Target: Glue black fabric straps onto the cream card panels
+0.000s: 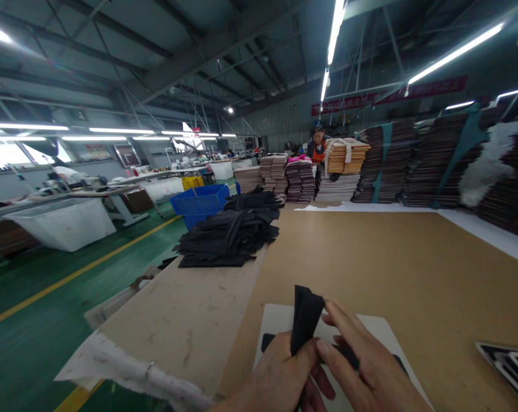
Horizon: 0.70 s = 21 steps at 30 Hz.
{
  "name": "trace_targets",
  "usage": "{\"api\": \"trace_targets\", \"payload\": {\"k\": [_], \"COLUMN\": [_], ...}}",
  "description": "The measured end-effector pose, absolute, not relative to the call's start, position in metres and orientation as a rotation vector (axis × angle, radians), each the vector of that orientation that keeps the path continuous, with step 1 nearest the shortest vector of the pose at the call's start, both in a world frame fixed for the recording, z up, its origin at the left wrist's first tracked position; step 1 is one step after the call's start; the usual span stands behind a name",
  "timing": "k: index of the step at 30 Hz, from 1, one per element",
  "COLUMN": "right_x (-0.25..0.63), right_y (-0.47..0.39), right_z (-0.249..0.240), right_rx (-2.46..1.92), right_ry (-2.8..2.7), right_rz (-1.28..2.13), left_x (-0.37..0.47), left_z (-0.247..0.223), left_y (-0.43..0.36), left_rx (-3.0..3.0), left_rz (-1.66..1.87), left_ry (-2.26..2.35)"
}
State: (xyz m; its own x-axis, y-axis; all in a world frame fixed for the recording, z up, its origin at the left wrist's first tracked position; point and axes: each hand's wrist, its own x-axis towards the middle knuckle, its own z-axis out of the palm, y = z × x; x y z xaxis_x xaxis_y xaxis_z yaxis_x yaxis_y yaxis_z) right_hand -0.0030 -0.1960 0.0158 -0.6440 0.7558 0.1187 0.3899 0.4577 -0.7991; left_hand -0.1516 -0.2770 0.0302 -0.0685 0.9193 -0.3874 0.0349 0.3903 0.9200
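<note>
Near the front of the table, my left hand is closed around a folded black fabric piece, which stands up out of the fist. My right hand lies close against it, fingers bent, with the index fingertip touching the fabric's upper right edge. Part of the black cloth is hidden between the two hands. Beneath them lies a pale board with rounded corners and dark patches showing at its sides.
Black fabric strips are heaped at the table's left, beside blue bins. Dark framed pieces lie at the right edge. Tall stacks of cut material line the far side, where another person is.
</note>
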Motion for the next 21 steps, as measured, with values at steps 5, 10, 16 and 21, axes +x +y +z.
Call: {"api": "trace_targets", "payload": {"k": [5, 10, 16, 21], "right_x": [-0.005, -0.005, -0.004, -0.005], "right_y": [-0.197, -0.200, -0.202, -0.199], "right_z": [0.009, 0.009, 0.009, 0.007], "right_rx": [-0.907, -0.873, -0.834, -0.791], "right_ry": [-2.229, -2.276, -2.354, -2.388], "right_rz": [0.909, 0.770, 0.474, 0.372], "left_x": [-0.147, -0.143, -0.140, -0.143], "left_z": [0.031, 0.030, 0.040, 0.034], "left_y": [-0.274, -0.272, -0.273, -0.272], "left_rx": [0.877, 0.843, 0.773, 0.766], "left_rz": [0.942, 0.977, 0.987, 1.019], "left_ry": [1.504, 1.552, 1.571, 1.532]}}
